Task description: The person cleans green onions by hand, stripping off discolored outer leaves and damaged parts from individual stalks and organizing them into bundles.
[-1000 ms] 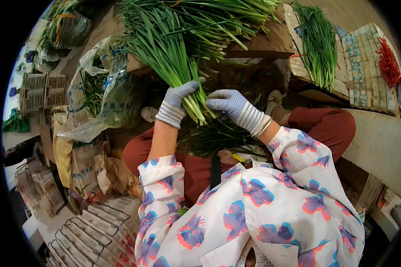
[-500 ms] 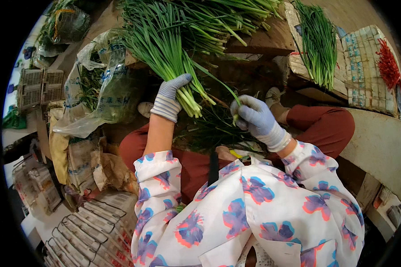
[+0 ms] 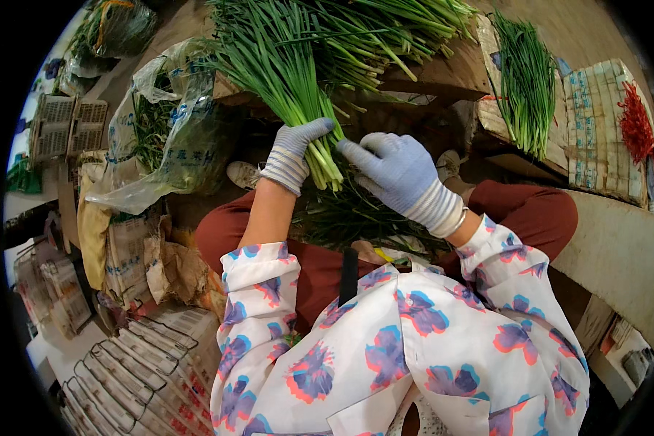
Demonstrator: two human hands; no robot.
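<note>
In my gloved left hand (image 3: pixel 296 149) is a bunch of garlic chives (image 3: pixel 287 80), gripped near its pale stem ends. The thumb lies across the stems; the long green leaves point up and away. My gloved right hand (image 3: pixel 396 171) is just right of the stems, its forefinger stretched to the bunch's edge and the other fingers partly bent. Nothing shows in the right hand, though its underside is hidden. More garlic chives (image 3: pixel 385 36) lie heaped on a wooden surface (image 3: pixel 443 69) beyond. Loose dark green leaves (image 3: pixel 363 218) lie below my hands, between my legs.
A clear plastic bag (image 3: pixel 196 152) of greens stands at left. On the right, a chive bunch (image 3: pixel 523 80) rests on a box beside a woven, strapped bundle (image 3: pixel 603 123) with red ties (image 3: pixel 636 131). Wire-handled baskets (image 3: pixel 138 370) sit lower left; a pale board (image 3: pixel 618 247) lies right.
My right hand has moved left to the bunch's stems; the single chive leaf it pinched earlier no longer shows in it. My left hand still grips the bunch.
</note>
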